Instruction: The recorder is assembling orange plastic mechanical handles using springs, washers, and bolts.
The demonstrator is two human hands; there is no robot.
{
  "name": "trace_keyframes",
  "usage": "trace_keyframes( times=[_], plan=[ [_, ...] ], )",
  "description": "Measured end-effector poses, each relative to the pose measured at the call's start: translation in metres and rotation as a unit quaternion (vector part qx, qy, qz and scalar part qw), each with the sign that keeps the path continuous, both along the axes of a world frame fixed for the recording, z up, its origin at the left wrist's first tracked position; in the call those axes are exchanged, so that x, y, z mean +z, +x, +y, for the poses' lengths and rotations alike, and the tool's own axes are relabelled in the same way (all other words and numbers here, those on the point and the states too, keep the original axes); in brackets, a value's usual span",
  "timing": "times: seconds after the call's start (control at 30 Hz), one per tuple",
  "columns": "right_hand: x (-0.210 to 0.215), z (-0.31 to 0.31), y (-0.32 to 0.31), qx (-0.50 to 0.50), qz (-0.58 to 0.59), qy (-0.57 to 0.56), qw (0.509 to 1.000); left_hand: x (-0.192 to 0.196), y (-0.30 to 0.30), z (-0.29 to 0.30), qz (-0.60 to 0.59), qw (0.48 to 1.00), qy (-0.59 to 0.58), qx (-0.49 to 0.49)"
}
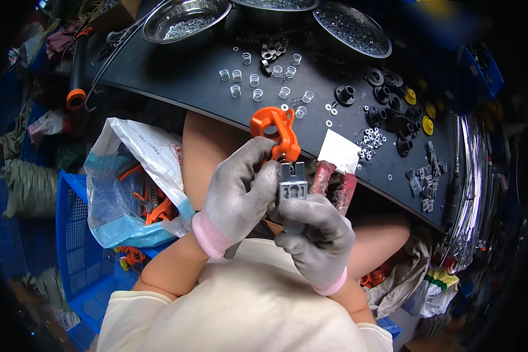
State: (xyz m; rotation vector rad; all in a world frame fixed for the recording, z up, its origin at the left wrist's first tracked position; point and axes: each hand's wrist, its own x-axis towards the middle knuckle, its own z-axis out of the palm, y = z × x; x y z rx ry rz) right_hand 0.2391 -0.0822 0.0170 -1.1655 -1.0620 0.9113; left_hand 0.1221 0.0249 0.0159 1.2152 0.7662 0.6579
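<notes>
My left hand point(240, 190), in a grey glove with a pink cuff, is closed on an orange plastic clamp-like part point(284, 132) with a ring-shaped end. Right beside it, my right hand point(320, 237), gloved the same way, grips a small bent metal bracket point(293, 189). The bracket stands just below the lower end of the orange part; whether the two touch, I cannot tell. Behind my right hand, two worn reddish handles point(341, 190) stick up at the table edge. A white square piece point(339, 151) lies beyond them.
Several springs point(254, 80) stand on the dark table point(199, 88), with black flanged bushings point(381, 94) and nuts point(371, 141) farther right. Metal bowls point(185, 20) line the back. To my left, a plastic bag point(132, 193) of orange parts sits by a blue crate point(76, 234).
</notes>
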Motion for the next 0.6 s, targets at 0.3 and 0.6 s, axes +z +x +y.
trace_keyframes(
  times=[0.3,0.6],
  plan=[
    [0.004,0.003,-0.018,-0.018,0.288,-0.093,0.953,-0.004,0.0,0.002,0.038,0.998,0.057,0.016],
    [0.014,0.013,-0.014,-0.022,0.345,-0.186,0.92,-0.02,-0.003,0.002,0.085,0.988,0.117,0.058]
  ],
)
